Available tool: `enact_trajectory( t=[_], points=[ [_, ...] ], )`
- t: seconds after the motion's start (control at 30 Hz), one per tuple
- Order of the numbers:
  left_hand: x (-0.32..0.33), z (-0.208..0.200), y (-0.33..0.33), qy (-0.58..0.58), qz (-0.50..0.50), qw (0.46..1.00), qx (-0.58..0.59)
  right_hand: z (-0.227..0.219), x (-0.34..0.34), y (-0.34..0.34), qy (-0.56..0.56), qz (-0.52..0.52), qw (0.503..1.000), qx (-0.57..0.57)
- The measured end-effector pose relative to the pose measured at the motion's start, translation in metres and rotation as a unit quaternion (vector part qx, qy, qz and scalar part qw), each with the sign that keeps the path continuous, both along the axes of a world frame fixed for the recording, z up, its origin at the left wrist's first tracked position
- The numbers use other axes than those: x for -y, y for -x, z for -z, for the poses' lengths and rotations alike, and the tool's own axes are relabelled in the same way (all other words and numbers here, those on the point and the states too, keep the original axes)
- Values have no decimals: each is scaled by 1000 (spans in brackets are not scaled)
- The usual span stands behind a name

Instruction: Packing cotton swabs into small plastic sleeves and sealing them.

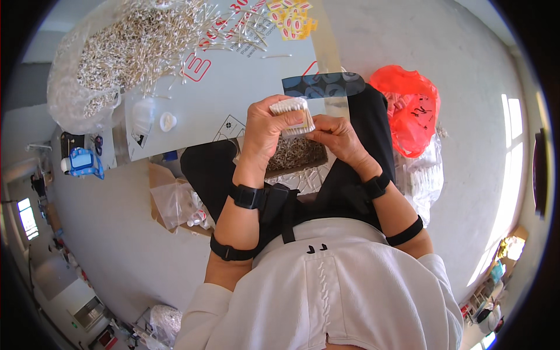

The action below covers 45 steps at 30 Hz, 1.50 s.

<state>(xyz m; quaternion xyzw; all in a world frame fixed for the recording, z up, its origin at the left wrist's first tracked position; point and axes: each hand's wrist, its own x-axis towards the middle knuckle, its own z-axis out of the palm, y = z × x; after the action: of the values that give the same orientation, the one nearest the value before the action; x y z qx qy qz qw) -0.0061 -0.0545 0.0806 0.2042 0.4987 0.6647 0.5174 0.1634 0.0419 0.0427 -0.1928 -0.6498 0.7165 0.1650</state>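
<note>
My left hand [262, 123] is closed around a small pack of cotton swabs [290, 106], its thumb lying across the front. White tips show along the top and bottom of the pack, and a yellowish label sits partly under the thumb. From the right, my right hand [341, 139] pinches the lower right edge of the same pack, with its fingertips partly hidden. Just below both hands, between my legs, a box of loose cotton swabs [297, 154] is partly covered by my left wrist.
A large see-through bag [64, 96] spills loose swabs [134, 49] over the table [192, 119]. Yellow labels [291, 20] lie at its far edge. A red plastic bag [408, 105] stands right, above white packs [426, 181]. Left of my legs is a cardboard box [160, 189].
</note>
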Motion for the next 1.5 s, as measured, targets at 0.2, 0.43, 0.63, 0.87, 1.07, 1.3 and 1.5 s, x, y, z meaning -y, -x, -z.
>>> enact_trajectory(
  t=[0.2, 0.43, 0.63, 0.87, 1.07, 1.3, 1.5],
  points=[
    [-9, -32, -26, -16, 6, 976, -217, -17, -1, -2, 37, 60, 997, 9],
    [-12, -42, -37, -59, 21, 936, -347, -29, -3, -4, -20, 107, 992, -61],
    [-17, -47, -44, -100, -10, 882, -460, -34, -6, -9, -27, 119, 990, -75],
    [-20, -54, -46, -105, -32, 848, -518, -47, -11, -12, -180, 172, 962, -109],
    [-17, -66, -42, -127, 2, 836, -535, -67, -11, -22, -50, 129, 988, -64],
    [-10, -75, -41, -93, -5, 832, -548, -85, -6, -25, -92, 129, 985, -61],
    [-6, -88, -42, -62, 26, 860, -505, -93, -12, -29, -142, 119, 981, -65]
  ],
)
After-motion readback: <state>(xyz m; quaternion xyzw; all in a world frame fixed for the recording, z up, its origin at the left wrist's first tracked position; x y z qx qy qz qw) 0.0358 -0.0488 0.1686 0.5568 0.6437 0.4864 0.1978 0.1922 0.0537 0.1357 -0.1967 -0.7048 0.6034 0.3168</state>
